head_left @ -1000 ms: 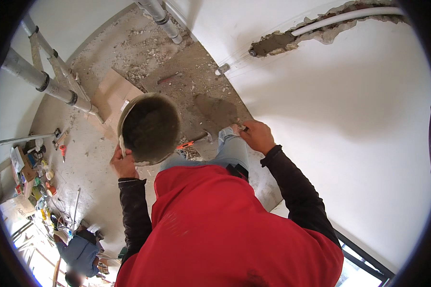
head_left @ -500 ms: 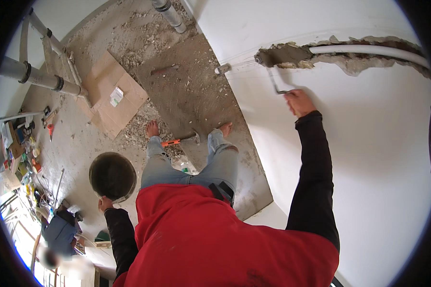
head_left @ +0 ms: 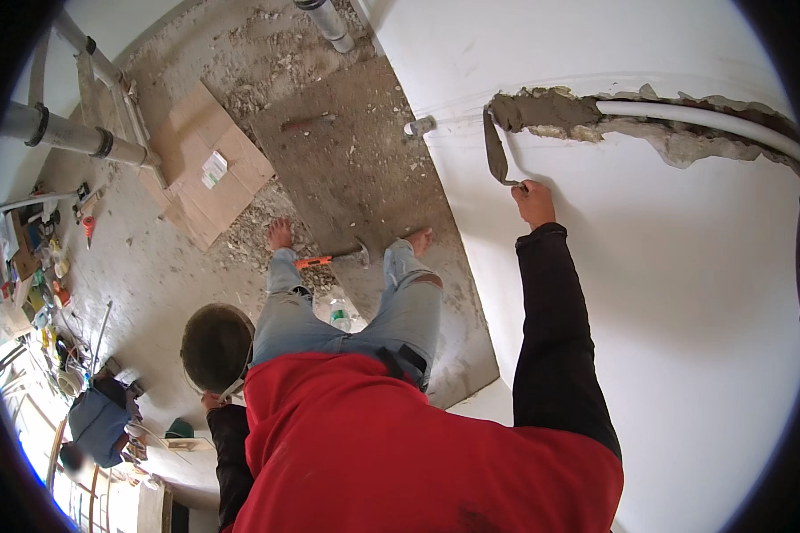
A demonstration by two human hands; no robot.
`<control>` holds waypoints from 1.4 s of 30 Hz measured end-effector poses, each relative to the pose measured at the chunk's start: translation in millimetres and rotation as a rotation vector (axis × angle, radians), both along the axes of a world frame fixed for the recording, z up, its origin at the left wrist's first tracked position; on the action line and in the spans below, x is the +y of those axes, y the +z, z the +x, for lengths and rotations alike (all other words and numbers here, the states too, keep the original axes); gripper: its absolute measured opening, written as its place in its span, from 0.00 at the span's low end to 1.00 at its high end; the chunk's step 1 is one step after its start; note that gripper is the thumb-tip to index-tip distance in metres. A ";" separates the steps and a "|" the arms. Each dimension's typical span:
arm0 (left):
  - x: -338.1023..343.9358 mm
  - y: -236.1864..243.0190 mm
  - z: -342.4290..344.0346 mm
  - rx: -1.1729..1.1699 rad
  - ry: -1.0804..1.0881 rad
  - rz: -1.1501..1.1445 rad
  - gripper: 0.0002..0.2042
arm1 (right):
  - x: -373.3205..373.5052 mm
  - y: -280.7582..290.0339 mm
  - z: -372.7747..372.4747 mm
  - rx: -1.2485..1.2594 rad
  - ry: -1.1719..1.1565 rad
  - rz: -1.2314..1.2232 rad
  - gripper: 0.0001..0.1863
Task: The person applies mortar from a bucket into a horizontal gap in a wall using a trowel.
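Note:
My right hand (head_left: 535,202) is closed on the handle of a trowel (head_left: 496,151), whose mortar-coated blade is held at the left end of a broken wall channel (head_left: 551,111). Wet grey mortar fills that end, while a white pipe (head_left: 702,121) runs along the rest. Low beside my left thigh, my left hand (head_left: 212,401) grips the rim or handle of a round bucket (head_left: 212,346) with dark grey contents. An orange-handled hammer (head_left: 316,262) lies on the dusty floor between my bare feet, near a plastic bottle (head_left: 340,315).
Cardboard (head_left: 196,178) and rubble cover part of the floor. Grey pipe posts (head_left: 80,129) stand along the curved far wall. At left, assorted tools (head_left: 40,284) lie near a co-worker (head_left: 98,417) bent over in blue-grey clothing. The white wall (head_left: 676,311) bounds my right side.
My right hand moved from beside my leg up to the wall channel with the trowel, then slightly left, showing more mortar. My left hand lowered the bucket from in front of me to my left side.

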State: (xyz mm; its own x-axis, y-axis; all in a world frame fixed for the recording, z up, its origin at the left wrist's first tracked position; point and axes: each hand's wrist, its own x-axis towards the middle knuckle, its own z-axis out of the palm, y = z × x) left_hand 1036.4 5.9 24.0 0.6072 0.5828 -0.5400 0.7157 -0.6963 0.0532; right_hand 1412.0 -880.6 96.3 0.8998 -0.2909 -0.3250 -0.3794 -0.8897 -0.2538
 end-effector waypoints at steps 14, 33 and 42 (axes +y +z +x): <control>0.3 -33.7 96.9 -0.686 1.283 -0.505 0.01 | 5.8 9.9 -39.1 -0.298 -0.158 0.028 0.13; 36.2 -95.4 54.2 -0.282 1.014 -0.481 0.16 | 93.2 185.2 0.9 0.441 -0.243 0.636 0.10; 42.9 -100.3 6.4 -0.419 1.125 -0.575 0.17 | 51.3 140.8 30.3 0.085 -0.336 0.350 0.14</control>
State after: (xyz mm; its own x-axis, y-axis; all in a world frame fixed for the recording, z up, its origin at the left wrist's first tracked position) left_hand 1042.8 48.9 -76.3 0.1278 0.6268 -0.7687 0.7399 0.4558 0.4947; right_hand 1442.3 -829.3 237.1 0.7410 -0.4208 -0.5232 -0.6630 -0.5817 -0.4711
